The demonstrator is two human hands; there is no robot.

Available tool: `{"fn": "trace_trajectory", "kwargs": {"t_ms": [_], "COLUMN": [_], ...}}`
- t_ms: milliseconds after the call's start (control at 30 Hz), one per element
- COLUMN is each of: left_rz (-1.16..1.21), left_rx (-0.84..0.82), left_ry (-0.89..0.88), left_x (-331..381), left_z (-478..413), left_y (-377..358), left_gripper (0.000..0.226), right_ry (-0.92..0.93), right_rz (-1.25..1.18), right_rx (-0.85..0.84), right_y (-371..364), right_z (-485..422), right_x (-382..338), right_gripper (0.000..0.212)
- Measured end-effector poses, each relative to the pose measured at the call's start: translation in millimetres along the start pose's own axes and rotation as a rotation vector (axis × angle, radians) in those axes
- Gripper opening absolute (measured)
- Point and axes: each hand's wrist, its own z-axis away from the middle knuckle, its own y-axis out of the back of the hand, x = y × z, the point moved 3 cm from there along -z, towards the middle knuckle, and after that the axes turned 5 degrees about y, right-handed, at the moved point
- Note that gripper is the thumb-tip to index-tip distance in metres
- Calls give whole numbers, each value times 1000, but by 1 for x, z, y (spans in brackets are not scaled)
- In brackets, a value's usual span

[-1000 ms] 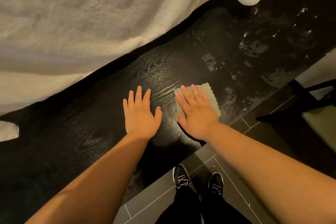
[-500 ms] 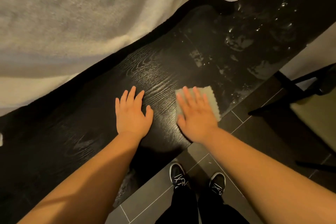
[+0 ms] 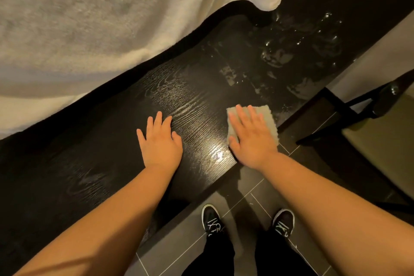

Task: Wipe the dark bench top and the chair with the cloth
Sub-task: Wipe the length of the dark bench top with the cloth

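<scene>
Plainly, the right grip [image 3: 253, 139] lay flat on the cloth [image 3: 267, 115], fingers straight and spread, pressing it down on the desk [image 3: 190, 96] rather than curling round it. The cloth, a small pale square, sat close to the desk's near edge, its far corners showing beyond the fingertips. The left grip [image 3: 160, 141] lay palm-down on bare dark wood to the left of it, fingers likewise straight, holding nothing, apparently as a brace. The desk's long axis ran from near left to far right, and the wet smears and droplets [image 3: 277, 56] lay farther along that axis, far and right of the cloth, with dry-looking grain between. Judging from this, the next sweep called for a push away and rightward along the length of the desk, and the right grip was the nearer one for it. The chair [image 3: 378, 139] stood to the right of the cloth, off the desk's near edge over the tiled floor [image 3: 179, 251], also on the right grip's side. A white blanket [image 3: 112, 18] overhung the desk's far edge.
</scene>
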Motion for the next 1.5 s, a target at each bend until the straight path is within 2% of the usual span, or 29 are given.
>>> {"fn": "trace_trajectory", "kwargs": {"t_ms": [100,200,267,333,400,467,567,633,700,867,1000,1033,1100,1200,1267,1400,1500], "left_rz": [27,23,31,23,7,7,23,1,-37,-32,22,31,25,15,8,-19,-24], "left_rx": [-13,-28,-33,-35,-42,-59,-75,-85,-84,-84,-64,-55,-25,-1,6,16,35], "left_ry": [-32,-85,-89,-137,-198,-217,-152,-102,-74,9,45,63,88,98,98,111,114], "left_x": [18,28,33,46,67,92,119,127,129,141,166,171,175,175,175,177,177], "left_z": [14,17,15,14,14,16,23,27,30,33,29,28,28,28,29,29,27], "left_y": [-7,-11,-11,-12,-15,-21,-30,-34,-35,-31,-36,-37,-41,-42,-42,-43,-45], "left_gripper": [61,60,61,61,64,67,67,67,68,70,69,69,68,68,68,68,70], "right_ry": [151,271,195,36,-66,-93,116,282,348,115,24,71,281,518,461,231,148], "right_rz": [23,43,73,73,44,14,47,67,71,88,53,45,60,82,104,132,107], "right_rx": [-6,-34,-25,-42,-22,0,11,-28,-46,-45,-17,-32,-73,-92,-93,-85,-17], "right_y": [-11,-10,1,16,23,21,5,3,9,35,39,35,23,21,33,54,53], "right_z": [13,7,-2,-9,-12,-11,7,11,4,-15,-17,-15,-6,-8,-21,-40,-41], "right_x": [-15,16,50,78,84,68,40,48,70,137,128,117,98,113,142,195,188], "right_gripper": [70,69,70,76,80,79,70,67,68,78,72,71,72,70,72,76,73]}}
